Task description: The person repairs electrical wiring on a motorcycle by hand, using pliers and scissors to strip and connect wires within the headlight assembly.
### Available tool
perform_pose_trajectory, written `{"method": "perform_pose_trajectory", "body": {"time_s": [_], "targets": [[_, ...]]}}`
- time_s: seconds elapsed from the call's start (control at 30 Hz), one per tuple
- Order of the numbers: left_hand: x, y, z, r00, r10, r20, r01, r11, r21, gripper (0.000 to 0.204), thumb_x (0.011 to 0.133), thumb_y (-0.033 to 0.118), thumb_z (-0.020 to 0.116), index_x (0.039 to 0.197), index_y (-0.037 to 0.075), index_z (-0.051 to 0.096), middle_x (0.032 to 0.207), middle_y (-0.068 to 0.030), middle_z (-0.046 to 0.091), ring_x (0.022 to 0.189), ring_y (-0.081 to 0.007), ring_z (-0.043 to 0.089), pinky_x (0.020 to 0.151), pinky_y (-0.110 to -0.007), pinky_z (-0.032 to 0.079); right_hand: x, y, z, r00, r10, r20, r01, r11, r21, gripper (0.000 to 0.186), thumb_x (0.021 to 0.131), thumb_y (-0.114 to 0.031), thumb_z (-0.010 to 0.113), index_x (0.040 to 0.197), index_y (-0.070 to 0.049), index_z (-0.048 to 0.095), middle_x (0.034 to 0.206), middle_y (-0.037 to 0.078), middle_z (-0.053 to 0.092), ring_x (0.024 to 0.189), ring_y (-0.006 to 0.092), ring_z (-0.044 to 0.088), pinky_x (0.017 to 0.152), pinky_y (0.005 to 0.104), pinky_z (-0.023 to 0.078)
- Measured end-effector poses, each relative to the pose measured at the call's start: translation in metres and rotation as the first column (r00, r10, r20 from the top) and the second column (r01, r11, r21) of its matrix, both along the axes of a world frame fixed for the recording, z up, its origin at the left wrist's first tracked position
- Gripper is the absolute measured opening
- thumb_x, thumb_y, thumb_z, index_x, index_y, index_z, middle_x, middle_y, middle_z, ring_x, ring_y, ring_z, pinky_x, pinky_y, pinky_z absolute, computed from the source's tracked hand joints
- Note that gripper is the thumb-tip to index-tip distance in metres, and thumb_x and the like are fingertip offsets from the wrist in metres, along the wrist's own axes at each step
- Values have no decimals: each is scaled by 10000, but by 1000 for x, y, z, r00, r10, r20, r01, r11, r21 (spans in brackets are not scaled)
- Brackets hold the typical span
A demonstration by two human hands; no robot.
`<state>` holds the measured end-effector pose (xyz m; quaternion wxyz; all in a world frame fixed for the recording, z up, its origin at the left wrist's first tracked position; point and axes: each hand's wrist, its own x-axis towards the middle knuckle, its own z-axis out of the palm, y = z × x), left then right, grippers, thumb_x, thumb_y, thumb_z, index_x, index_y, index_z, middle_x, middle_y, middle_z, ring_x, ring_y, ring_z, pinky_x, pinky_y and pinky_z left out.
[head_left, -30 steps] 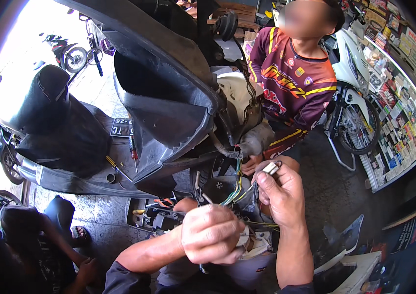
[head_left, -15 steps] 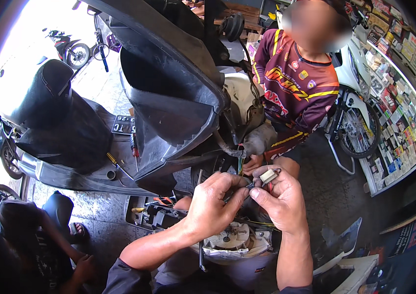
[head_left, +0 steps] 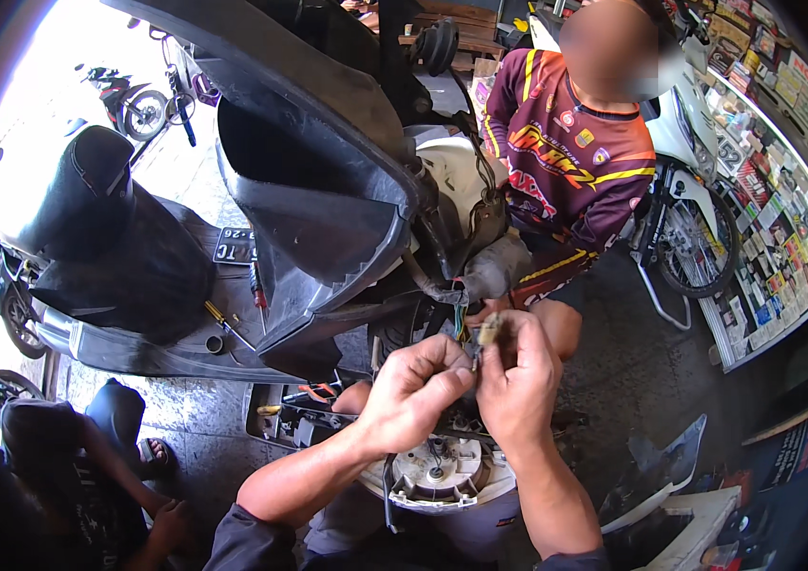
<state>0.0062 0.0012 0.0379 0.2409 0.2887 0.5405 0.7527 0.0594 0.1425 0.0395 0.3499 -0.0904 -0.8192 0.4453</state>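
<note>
The right hand [head_left: 523, 381] pinches the pale connector [head_left: 491, 329] between thumb and fingers, raised above the white housing [head_left: 437, 468], apparently for steadiness and sight. Just beside it, the left hand [head_left: 413, 395] presses thumb and forefinger together; blur obscures anything between them.

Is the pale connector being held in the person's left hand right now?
No, the right hand holds the pale connector, with the left hand close beside it.
</note>
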Motion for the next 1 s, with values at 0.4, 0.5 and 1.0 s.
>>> {"method": "perform_pose_trajectory", "body": {"time_s": [0.4,0.5,1.0], "targets": [[-17,4,4,982,-93,162,95,996,0,214,1038,163,559,1136,-24,590,683,7,563,524,-60,497,481,-211,413,5,11,16,972,229,47,-212,951,-226,142,888,26,683,1009,19,608,861,41,651,744,78,611,671,264,512],[-19,3,0,991,-93,97,90,996,27,203,1034,158,579,1125,-22,600,703,6,574,553,-55,503,495,-211,416,5,14,14,964,264,26,-252,940,-228,144,882,28,689,999,20,606,863,41,650,748,74,605,681,255,506],[-20,2,-1,956,29,-291,-48,997,-58,93,957,59,615,941,-7,552,825,-21,598,665,-94,554,617,-255,478,13,29,31,840,540,56,-483,791,-375,171,929,-158,725,987,-27,630,824,-23,586,732,51,516,674,224,440]]}}
